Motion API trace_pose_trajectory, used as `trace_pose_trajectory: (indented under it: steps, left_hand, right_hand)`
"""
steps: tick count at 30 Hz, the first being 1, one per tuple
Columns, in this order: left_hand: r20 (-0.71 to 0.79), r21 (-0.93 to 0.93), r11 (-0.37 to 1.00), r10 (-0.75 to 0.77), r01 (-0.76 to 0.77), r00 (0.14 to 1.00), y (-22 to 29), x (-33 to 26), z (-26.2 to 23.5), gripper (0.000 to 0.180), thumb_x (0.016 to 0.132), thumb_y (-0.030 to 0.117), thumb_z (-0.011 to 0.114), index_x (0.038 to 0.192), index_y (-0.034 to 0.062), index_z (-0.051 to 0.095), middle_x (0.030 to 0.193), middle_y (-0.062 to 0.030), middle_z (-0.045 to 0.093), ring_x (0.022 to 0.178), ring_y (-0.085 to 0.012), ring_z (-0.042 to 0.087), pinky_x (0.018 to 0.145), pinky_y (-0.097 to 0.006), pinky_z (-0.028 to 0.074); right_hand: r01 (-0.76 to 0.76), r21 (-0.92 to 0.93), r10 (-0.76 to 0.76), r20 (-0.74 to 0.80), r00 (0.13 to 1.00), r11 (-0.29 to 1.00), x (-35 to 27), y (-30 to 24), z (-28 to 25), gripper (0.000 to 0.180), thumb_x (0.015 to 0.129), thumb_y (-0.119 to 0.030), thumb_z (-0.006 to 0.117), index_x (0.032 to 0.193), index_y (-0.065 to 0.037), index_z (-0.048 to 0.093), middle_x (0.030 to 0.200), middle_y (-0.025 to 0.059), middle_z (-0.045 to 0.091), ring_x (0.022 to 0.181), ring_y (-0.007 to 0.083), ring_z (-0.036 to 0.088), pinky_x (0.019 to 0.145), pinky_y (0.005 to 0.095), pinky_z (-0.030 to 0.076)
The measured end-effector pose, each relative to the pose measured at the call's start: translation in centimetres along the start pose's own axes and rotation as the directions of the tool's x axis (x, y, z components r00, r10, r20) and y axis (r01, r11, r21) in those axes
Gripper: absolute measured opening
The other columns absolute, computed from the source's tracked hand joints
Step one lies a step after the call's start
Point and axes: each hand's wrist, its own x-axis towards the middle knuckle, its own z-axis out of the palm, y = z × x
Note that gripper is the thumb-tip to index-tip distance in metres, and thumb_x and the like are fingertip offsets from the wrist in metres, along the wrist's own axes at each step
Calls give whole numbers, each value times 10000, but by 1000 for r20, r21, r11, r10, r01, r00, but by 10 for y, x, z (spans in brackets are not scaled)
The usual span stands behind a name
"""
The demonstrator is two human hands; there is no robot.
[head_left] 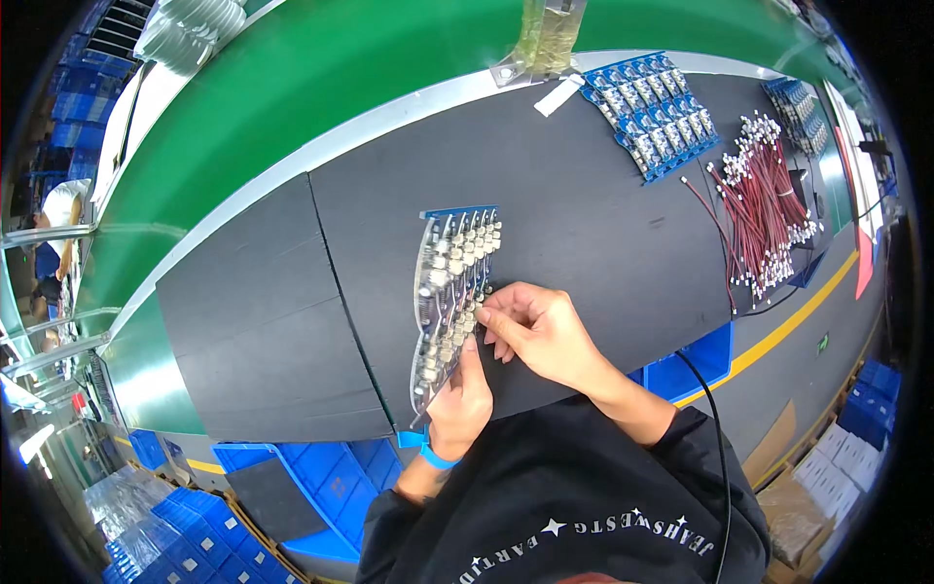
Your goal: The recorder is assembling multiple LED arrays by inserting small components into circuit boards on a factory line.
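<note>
A blue circuit board panel (455, 263) with rows of white connectors is tilted up in front of me over the dark mat. My left hand (461, 404), with a blue band at its wrist, grips the panel by its lower end. The thumb and fingers of my right hand (537, 326) pinch at the panel's right edge; whatever sits between the fingertips is too small to make out. Farther right lies a bundle of dark red cables (764, 204) with white plugs. More blue circuit board panels (654, 122) lie at the far right of the mat.
The dark mat (263, 321) covers the bench, with a seam on its left part. Behind it runs a green conveyor surface (321, 78). Blue bins (336, 496) stand below the near edge. A black cable (715, 419) hangs at my right.
</note>
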Motion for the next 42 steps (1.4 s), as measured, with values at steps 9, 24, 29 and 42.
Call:
trace_pose_trajectory:
  steps: [9,24,29,42]
  left_hand:
    - [-91,262,959,135,-107,987,-5,9,-2,235,866,-43,552,1096,-83,584,977,-212,668,836,-276,685,687,-309,526]
    - [-26,285,951,133,-120,991,-4,19,0,223,864,-81,516,1079,-86,576,929,-203,672,803,-270,681,675,-306,516]
    - [14,323,932,169,-164,986,-11,15,1,269,856,-89,520,1123,-83,553,867,-178,675,708,-257,683,601,-306,518]
    - [-12,317,947,65,-58,998,-14,16,1,258,889,-68,484,1141,-67,541,812,-151,655,635,-191,630,557,-287,493]
  right_hand:
    - [25,-95,-28,-35,999,995,-4,2,-8,211,893,-137,614,956,64,610,689,94,644,561,124,615,509,256,502]
    - [-1,48,1,7,1000,999,1,-3,-9,192,905,-126,615,978,51,610,726,58,644,567,79,579,506,214,480]
    - [45,255,-78,124,989,966,1,-25,3,187,912,-133,613,936,53,614,712,42,631,571,57,564,502,202,471]
    - [-38,199,3,176,984,979,-5,-22,-5,197,948,-147,555,927,46,591,717,40,608,611,80,574,548,232,485]
